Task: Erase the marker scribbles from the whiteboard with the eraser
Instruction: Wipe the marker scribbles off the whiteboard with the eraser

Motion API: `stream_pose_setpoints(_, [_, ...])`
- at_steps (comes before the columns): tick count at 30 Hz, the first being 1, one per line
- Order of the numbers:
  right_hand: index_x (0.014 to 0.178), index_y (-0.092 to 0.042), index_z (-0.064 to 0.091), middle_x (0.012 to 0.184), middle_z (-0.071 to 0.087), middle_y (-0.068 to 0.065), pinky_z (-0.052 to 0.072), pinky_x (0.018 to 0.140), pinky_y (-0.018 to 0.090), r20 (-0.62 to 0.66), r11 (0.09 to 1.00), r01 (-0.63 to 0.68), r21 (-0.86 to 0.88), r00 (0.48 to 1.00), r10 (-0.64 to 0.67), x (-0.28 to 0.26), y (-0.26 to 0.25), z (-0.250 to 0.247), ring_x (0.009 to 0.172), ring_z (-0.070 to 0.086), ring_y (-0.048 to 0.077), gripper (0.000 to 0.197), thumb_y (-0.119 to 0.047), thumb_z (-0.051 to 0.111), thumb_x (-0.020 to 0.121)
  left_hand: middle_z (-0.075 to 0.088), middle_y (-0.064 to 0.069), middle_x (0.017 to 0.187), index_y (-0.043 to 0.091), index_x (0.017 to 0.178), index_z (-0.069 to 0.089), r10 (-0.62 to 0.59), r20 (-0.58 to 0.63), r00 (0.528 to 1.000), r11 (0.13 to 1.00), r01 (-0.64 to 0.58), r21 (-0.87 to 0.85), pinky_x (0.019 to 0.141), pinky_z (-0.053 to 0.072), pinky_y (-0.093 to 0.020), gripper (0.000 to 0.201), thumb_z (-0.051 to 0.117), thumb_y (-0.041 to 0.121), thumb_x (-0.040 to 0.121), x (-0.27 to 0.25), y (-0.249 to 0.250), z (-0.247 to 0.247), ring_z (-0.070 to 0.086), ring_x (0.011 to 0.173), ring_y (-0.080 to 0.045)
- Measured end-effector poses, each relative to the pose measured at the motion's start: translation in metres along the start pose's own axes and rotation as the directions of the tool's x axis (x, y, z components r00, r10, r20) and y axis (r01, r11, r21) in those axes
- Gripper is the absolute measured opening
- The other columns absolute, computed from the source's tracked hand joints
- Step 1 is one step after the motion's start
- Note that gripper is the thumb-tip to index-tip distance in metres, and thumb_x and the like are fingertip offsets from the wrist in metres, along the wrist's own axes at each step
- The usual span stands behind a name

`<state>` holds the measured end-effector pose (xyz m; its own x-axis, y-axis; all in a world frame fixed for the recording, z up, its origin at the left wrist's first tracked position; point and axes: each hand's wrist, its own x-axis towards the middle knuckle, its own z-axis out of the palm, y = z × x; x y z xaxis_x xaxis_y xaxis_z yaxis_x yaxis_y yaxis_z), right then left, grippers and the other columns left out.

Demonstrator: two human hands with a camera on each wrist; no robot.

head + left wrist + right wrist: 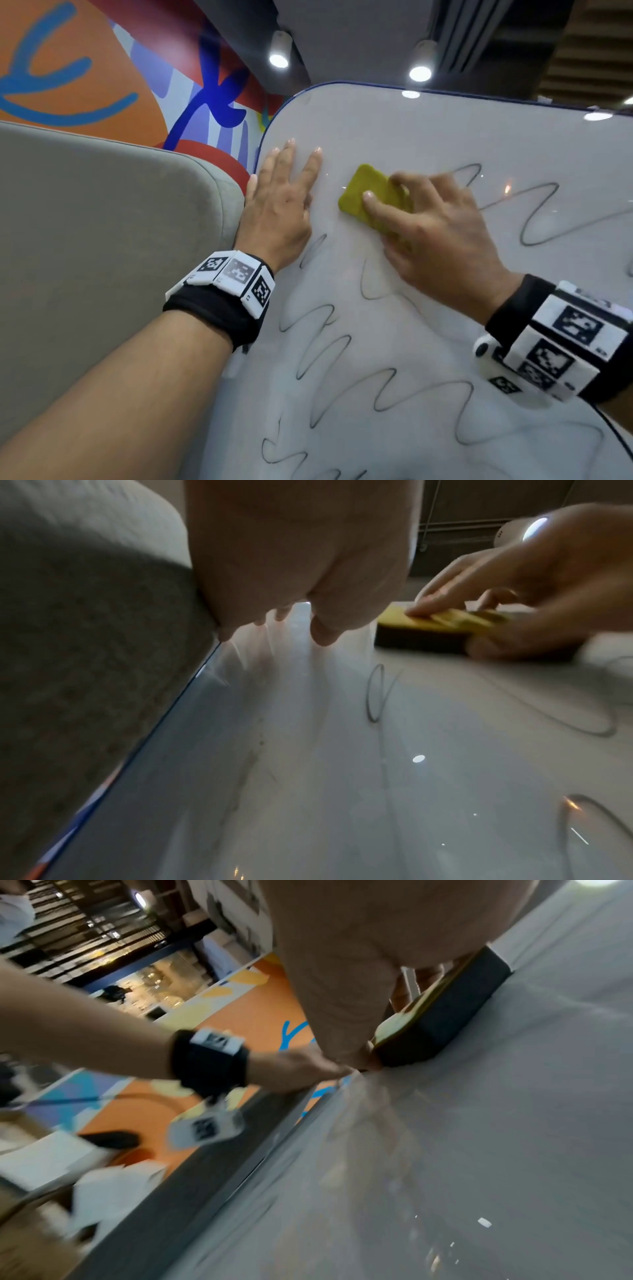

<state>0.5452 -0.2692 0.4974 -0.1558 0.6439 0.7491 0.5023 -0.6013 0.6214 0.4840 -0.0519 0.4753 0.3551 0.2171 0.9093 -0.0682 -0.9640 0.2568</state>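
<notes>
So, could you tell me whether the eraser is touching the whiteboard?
Touching: in the left wrist view the eraser sits flat on the whiteboard, no gap beneath.

Black wristbands (219,317), white coded tags (236,270)

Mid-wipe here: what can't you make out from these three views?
- Eraser: head view, right hand covers its right half; its felt face lies against the whiteboard, unseen.
- Scribbles: head view, the bottom and right edges cut them off.
- Right wrist view: motion blur, no scribbles readable.
- Left hand: left wrist view, fingertips mostly hidden behind the palm.
</notes>
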Motion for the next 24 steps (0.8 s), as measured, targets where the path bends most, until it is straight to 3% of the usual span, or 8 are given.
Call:
stream_pose_setpoints(4, [0.129,-0.023,0.064,0.129,0.059,0.016,0.048,0.075,0.043,0.105,0.972,0.233,0.027,0.966,-0.235,-0.025,-0.033,0.012,0.099,0.058,0.039,0.051,-0.023,0.068,0.079,0.005,-0.004,0.165,0.032,0.156,0.017,0.047,0.007,0.999,0.999,-0.047,0.006,0.121,0.011,-0.05,0.068,0.041,0.007,0.097,-0.005,-0.003,0.003,0.004,0.151,-0.023])
stream_pose_setpoints(6, [0.129,-0.025,0.065,0.129,0.06,0.016,0.048,0.077,0.044,0.089,0.974,0.224,0.031,0.97,-0.226,-0.008,-0.016,0.006,0.1,0.057,0.039,0.05,-0.021,0.069,0.079,0.005,-0.005,0.165,0.031,0.155,0.018,0.061,0.005,0.998,0.998,-0.061,0.0,0.122,0.012,-0.048,0.074,0.043,0.0,0.093,-0.006,-0.004,0.002,0.003,0.151,-0.024])
stream_pose_setpoints(10, [0.128,-0.024,0.064,0.13,0.059,0.017,0.044,0.079,0.047,-0.008,0.999,0.032,0.011,0.999,-0.032,0.013,-0.003,0.003,0.104,0.054,0.042,0.049,-0.022,0.069,0.08,0.006,-0.003,0.165,0.031,0.155,0.019,0.061,0.019,0.998,0.997,-0.06,-0.042,0.123,0.011,-0.045,0.08,0.041,-0.009,0.09,-0.006,-0.006,0.001,0.003,0.151,-0.023])
stream_pose_setpoints(12, [0.128,-0.022,0.064,0.13,0.059,0.017,0.042,0.077,0.045,0.001,0.997,0.074,0.014,0.997,-0.074,-0.006,-0.027,0.013,0.101,0.054,0.04,0.048,-0.023,0.065,0.08,0.008,-0.005,0.165,0.028,0.155,0.022,0.081,0.022,0.996,0.996,-0.08,-0.047,0.123,0.012,-0.045,0.08,0.041,-0.011,0.088,-0.008,-0.007,0.001,0.004,0.151,-0.024])
stream_pose_setpoints(16, [0.127,-0.025,0.065,0.129,0.06,0.013,0.045,0.075,0.042,0.108,0.959,0.282,0.036,0.953,-0.285,-0.032,-0.049,0.021,0.098,0.057,0.036,0.047,-0.023,0.069,0.08,0.008,-0.005,0.165,0.027,0.155,0.022,0.089,0.038,0.995,0.995,-0.088,-0.037,0.123,0.011,-0.043,0.082,0.043,-0.012,0.087,-0.014,-0.007,0.001,0.005,0.151,-0.023])
stream_pose_setpoints(18, [0.126,-0.027,0.066,0.127,0.061,0.013,0.046,0.075,0.043,0.09,0.965,0.258,0.036,0.961,-0.261,-0.013,-0.03,0.012,0.098,0.057,0.037,0.046,-0.023,0.068,0.08,0.007,-0.005,0.165,0.027,0.155,0.022,0.088,0.052,0.995,0.996,-0.086,-0.04,0.123,0.012,-0.042,0.083,0.044,-0.013,0.086,-0.015,-0.007,0.0,0.004,0.151,-0.023])
stream_pose_setpoints(21, [0.128,-0.027,0.065,0.129,0.059,0.015,0.045,0.08,0.047,0.021,0.992,0.122,0.019,0.992,-0.122,0.011,-0.008,0.004,0.103,0.054,0.041,0.05,-0.021,0.071,0.079,0.005,-0.005,0.165,0.029,0.155,0.022,0.083,0.077,0.994,0.996,-0.08,-0.047,0.123,0.013,-0.043,0.086,0.046,-0.014,0.085,-0.015,-0.008,-0.001,0.003,0.151,-0.024])
stream_pose_setpoints(24, [0.13,-0.025,0.064,0.129,0.058,0.016,0.044,0.079,0.048,-0.015,0.997,0.068,0.019,0.998,-0.068,0.002,-0.011,0.009,0.104,0.052,0.041,0.052,-0.021,0.074,0.079,0.002,-0.003,0.165,0.032,0.155,0.02,0.07,0.115,0.991,0.997,-0.065,-0.047,0.121,0.017,-0.048,0.088,0.049,-0.014,0.085,-0.016,-0.009,-0.002,0.001,0.151,-0.023])
